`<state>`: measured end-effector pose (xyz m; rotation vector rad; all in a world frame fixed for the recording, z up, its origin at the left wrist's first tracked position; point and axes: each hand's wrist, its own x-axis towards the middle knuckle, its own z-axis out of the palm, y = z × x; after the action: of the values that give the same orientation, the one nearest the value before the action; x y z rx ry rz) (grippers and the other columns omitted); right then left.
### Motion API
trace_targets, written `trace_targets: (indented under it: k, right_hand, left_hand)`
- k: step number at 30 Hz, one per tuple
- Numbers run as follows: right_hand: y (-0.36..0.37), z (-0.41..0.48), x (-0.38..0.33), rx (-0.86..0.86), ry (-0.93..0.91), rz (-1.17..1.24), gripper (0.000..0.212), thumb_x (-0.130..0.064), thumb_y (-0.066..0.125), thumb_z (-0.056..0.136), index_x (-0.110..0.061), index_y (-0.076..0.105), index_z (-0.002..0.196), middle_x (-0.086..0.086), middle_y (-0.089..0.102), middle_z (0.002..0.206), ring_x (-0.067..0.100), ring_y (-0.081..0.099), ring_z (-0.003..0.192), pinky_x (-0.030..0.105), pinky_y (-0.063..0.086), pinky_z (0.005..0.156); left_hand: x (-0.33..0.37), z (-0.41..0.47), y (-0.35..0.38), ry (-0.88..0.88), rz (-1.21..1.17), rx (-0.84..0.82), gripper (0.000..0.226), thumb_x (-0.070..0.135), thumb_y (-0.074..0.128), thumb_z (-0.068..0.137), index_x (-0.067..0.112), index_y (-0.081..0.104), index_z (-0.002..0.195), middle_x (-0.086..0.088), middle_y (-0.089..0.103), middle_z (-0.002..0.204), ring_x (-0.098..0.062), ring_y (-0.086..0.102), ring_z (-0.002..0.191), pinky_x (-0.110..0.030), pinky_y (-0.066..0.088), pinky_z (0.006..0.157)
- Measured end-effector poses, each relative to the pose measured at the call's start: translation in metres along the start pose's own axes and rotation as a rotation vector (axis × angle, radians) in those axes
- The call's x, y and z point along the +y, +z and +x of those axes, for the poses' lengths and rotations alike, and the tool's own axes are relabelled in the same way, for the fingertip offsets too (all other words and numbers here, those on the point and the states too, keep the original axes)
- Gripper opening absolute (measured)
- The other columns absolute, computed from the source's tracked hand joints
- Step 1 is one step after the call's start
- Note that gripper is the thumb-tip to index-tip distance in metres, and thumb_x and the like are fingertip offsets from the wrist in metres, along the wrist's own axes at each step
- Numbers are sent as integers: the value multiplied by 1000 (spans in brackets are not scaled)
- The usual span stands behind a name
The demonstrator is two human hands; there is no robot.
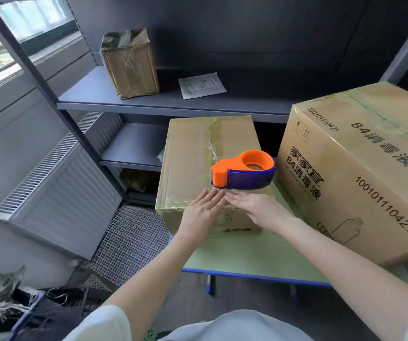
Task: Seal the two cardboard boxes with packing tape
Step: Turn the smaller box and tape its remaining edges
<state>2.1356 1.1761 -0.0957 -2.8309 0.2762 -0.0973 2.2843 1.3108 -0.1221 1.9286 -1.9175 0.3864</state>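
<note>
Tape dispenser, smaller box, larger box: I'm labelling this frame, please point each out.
tape dispenser [222, 173], head view, orange nose
smaller box [188, 153], head view, bare top face
larger box [345, 200], head view, printed near face

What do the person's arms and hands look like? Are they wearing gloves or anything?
No gloves! The left hand and right hand are both bare, with no rings, watch or bracelets showing. The forearms are uncovered too. Loose, pale whitish sleeves show only at the bottom edge of the picture.
</note>
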Motion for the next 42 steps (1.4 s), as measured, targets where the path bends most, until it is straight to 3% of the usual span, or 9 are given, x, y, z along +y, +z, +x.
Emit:
trace_targets:
  k: [5, 7, 9, 12, 16, 25, 31, 39, 42]
  right_hand:
    - [-4, -7, 3, 25, 44, 59, 48, -16, 52, 94, -20, 39, 140, -9, 33, 148, 5, 25, 138, 27, 30, 110]
    - [-14, -18, 10, 76, 82, 21, 46, -22, 57, 91, -19, 47, 136, -6, 44, 142, 9, 39, 132, 30, 37, 106]
    - [-23, -31, 17, 238, 90, -15, 36, -16, 66, 85, -11, 63, 121, 3, 64, 121, 20, 60, 110, 34, 51, 90]
    - [-29, -46, 27, 346, 161, -83, 24, -2, 68, 79, -5, 71, 102, 8, 70, 91, 26, 64, 85, 35, 55, 69]
    - [-24, -55, 39, 223, 375, -61, 32, -12, 51, 92, -12, 60, 123, 6, 62, 101, 23, 58, 95, 33, 48, 72]
    - [-21, -47, 53, -9, 368, 16, 62, -15, 51, 92, -24, 24, 147, 1, 53, 101, 21, 53, 95, 31, 44, 75]
    - [-24, -46, 58, -56, 323, 58, 61, -21, 58, 90, -22, 30, 145, 3, 54, 111, 21, 53, 102, 32, 44, 83]
    - [-39, -30, 51, -80, 263, -124, 45, -30, 59, 88, -16, 49, 129, 6, 62, 100, 25, 58, 94, 28, 36, 67]
    - [-44, -25, 48, -124, 280, -186, 40, -30, 61, 85, -14, 52, 122, 9, 64, 99, 28, 59, 94, 32, 42, 69]
  left_hand:
    - [5, 4, 2, -2, 13, 105, 39, 9, 82, 68, 1, 71, 105, -12, 68, 111, -26, 65, 105, -43, 55, 85]
    - [10, 11, 2, 20, -5, 134, 39, 18, 82, 70, 1, 71, 103, -11, 70, 109, -25, 66, 102, -41, 56, 83]
    - [19, 22, 4, 69, -24, 161, 36, 24, 81, 72, 4, 73, 101, -8, 71, 106, -23, 68, 98, -37, 57, 81]
    - [37, 39, 11, 102, -55, 180, 30, 28, 82, 70, 8, 76, 92, -3, 74, 95, -14, 71, 84, -26, 58, 69]
    - [51, 54, 22, 157, -95, 130, 35, 23, 83, 70, 5, 74, 98, -6, 73, 101, -19, 69, 96, -36, 57, 81]
    - [61, 61, 28, 92, -193, 114, 33, 15, 85, 66, 5, 75, 95, -7, 72, 103, -19, 68, 97, -33, 57, 79]
    - [64, 62, 34, 69, -250, 132, 31, 13, 81, 71, 2, 74, 99, -9, 70, 107, -20, 68, 99, -34, 57, 80]
    - [68, 58, 44, 114, -149, 128, 42, 28, 83, 68, 2, 73, 99, -9, 70, 109, -18, 66, 103, -32, 54, 88]
    - [72, 57, 48, 84, -128, 145, 46, 34, 82, 68, 1, 73, 99, -11, 69, 109, -19, 66, 104, -33, 53, 90]
